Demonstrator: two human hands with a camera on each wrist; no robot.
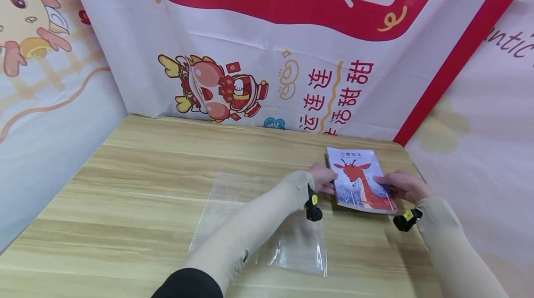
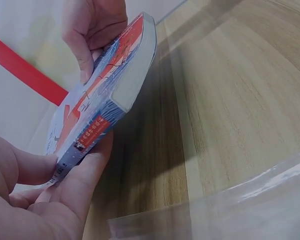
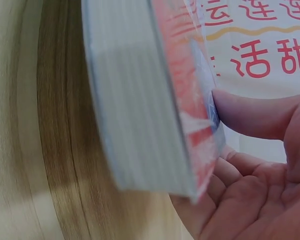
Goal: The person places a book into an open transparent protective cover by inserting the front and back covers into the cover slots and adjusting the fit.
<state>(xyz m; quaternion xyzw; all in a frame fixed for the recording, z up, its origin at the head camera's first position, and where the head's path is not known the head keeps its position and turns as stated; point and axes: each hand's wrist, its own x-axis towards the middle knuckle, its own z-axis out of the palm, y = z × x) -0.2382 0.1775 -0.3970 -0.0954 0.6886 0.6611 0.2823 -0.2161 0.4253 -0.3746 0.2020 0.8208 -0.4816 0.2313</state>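
A paperback book (image 1: pixel 362 180) with a red deer on a blue and white cover is held between both hands, at the right side of the table. On its left edge the left hand (image 1: pixel 323 178) pinches it, thumb on the cover and fingers beneath. The right hand (image 1: pixel 406 186) grips the opposite edge the same way. In the left wrist view the book's spine (image 2: pixel 92 135) faces me and the book is tilted above the wood. Its thick page block (image 3: pixel 135 100) fills the middle of the right wrist view. A clear plastic bag (image 1: pixel 298 247) lies flat, partly under the left forearm.
The wooden table (image 1: pixel 125 196) reaches back to a printed cloth (image 1: pixel 267 34) hanging behind it. More printed cloth (image 1: pixel 492 149) hangs close by the right arm, along the table's right edge. Another cloth (image 1: pixel 46 85) hangs at the left.
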